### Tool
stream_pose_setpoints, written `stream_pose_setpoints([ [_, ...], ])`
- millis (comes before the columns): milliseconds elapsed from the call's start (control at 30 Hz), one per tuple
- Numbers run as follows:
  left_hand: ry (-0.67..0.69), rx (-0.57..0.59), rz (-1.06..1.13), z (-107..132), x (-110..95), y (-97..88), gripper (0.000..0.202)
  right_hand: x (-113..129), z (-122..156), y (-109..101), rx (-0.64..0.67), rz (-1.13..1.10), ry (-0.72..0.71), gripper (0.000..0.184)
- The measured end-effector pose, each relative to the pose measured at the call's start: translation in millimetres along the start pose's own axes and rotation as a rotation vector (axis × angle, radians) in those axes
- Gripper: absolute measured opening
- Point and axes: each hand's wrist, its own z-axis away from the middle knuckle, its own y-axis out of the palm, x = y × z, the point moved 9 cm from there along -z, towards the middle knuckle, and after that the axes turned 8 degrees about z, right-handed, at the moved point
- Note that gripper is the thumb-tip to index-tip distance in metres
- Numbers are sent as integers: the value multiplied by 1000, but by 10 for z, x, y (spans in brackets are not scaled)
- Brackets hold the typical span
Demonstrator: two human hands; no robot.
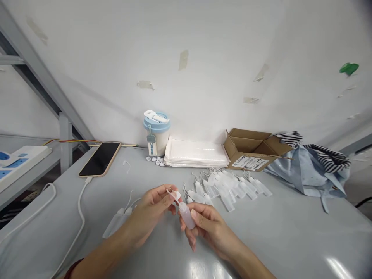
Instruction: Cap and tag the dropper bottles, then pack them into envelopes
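Note:
Between the thumb and fingers of my right hand [207, 224] is a small translucent squeeze bottle [187, 217], tilted with its neck up and to the left. My left hand [152, 207] pinches a small white cap [176, 195] just above that neck; a thin white strip runs from the cap, and I cannot tell whether it joins the bottle. Behind my hands lies a heap of similar small bottles [225, 190] with thin curly strips. Several more bottles [116, 220] lie by my left forearm, partly hidden by it.
At the back stand a blue-lidded cup [159, 135], a stack of white packets [196, 153] and an open cardboard box [250, 153]. A light blue bag [308, 170] slumps at the right. At the left are a phone [100, 159] with a white cable [81, 209] and a power strip [26, 159].

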Motion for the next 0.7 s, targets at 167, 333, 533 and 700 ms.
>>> stream_pose_setpoints([
  [167, 21, -57, -182, 4, -17, -58, 23, -12, -7, -53, -44, 9, 2, 32],
  [333, 70, -11, -286, 21, -81, 19, 22, -27, -16, -99, -75, 13, 0, 30],
  [533, 100, 106, -246, 36, -79, 135, 17, -79, -18, -99, -87, 9, 26, 29],
  [700, 101, 101, -286, 31, -67, 126, 16, -71, -21, -84, -84, 2, 25, 30],
])
